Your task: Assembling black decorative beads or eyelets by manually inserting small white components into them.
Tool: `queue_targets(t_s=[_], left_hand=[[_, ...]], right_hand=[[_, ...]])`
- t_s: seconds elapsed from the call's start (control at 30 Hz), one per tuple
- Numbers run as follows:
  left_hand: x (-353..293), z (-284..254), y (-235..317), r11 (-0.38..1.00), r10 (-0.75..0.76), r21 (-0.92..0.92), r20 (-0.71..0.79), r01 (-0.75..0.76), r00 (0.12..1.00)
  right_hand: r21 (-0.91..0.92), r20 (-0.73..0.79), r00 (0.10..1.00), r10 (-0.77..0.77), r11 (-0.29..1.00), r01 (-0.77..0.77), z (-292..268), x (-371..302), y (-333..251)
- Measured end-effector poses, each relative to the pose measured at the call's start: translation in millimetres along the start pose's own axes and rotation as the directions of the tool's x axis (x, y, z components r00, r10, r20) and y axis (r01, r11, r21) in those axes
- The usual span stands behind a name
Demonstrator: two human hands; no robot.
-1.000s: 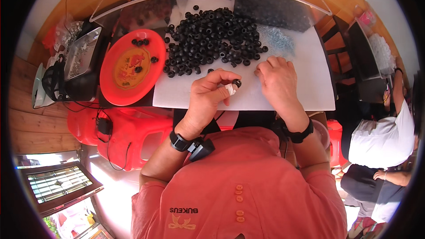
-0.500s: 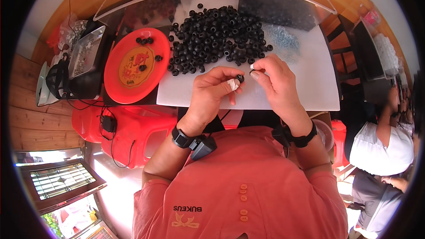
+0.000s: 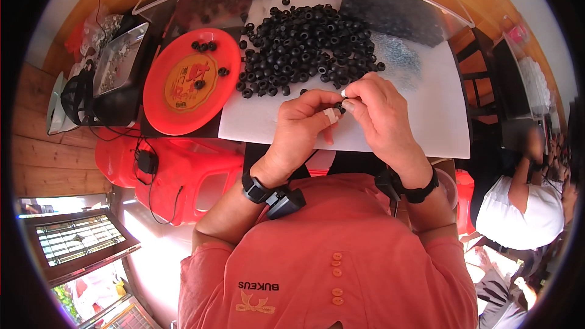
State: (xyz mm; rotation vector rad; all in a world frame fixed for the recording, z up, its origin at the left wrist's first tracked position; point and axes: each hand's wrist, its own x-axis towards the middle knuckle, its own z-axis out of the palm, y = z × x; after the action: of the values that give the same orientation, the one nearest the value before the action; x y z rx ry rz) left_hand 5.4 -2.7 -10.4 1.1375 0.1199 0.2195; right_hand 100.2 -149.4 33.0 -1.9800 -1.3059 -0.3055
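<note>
My left hand [image 3: 298, 127] pinches a small black bead-like part [image 3: 340, 108] with a hole in it, between thumb and fingers. White tape wraps one of its fingertips. My right hand [image 3: 382, 113] meets it there, thumb and forefinger closed together at the part's top; whatever they hold is too small to make out. Another white wrap is on a right fingertip. Just beyond both hands lies a heap of similar black parts [image 3: 308, 45], on a white sheet [image 3: 256, 123]. To the heap's right, tiny clear-bluish pieces [image 3: 397, 60] are spread out.
A round red tray [image 3: 157, 100] at the left bears several black parts. Clear plastic bins [image 3: 396, 15] with more black parts stand at the back. Farther left is a metal tray [image 3: 120, 58]. Red stools [image 3: 177, 173] stand below the table; another person [image 3: 518, 213] sits at the right.
My hands have come together: the left moved right with the black part, and the right fingers now touch it. The view has shifted slightly.
</note>
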Motion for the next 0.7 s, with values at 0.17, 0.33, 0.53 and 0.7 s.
queue_targets(t_s=[0.17,0.33,0.53,0.7], left_hand=[[2.4,1.4,2.7,0.999,-0.028,0.022,-0.011,0.028,1.000],[3.3,0.7,4.4,0.998,-0.055,0.014,-0.011,0.055,0.998],[2.0,1.1,5.0,0.999,-0.045,-0.020,-0.003,0.045,0.999],[1.8,1.4,4.4,0.998,-0.050,-0.037,0.004,0.051,0.999]], right_hand=[[0.087,-0.024,1.000,0.017,0.996,-0.015,3.9,1.0,-1.4],[-0.068,-0.049,0.997,-0.056,0.996,0.053,4.8,2.1,-1.1],[0.299,-0.003,0.975,0.224,0.930,-0.213,9.5,-4.6,3.9],[0.156,-0.041,0.995,0.092,0.984,-0.085,6.3,-4.4,2.2]])
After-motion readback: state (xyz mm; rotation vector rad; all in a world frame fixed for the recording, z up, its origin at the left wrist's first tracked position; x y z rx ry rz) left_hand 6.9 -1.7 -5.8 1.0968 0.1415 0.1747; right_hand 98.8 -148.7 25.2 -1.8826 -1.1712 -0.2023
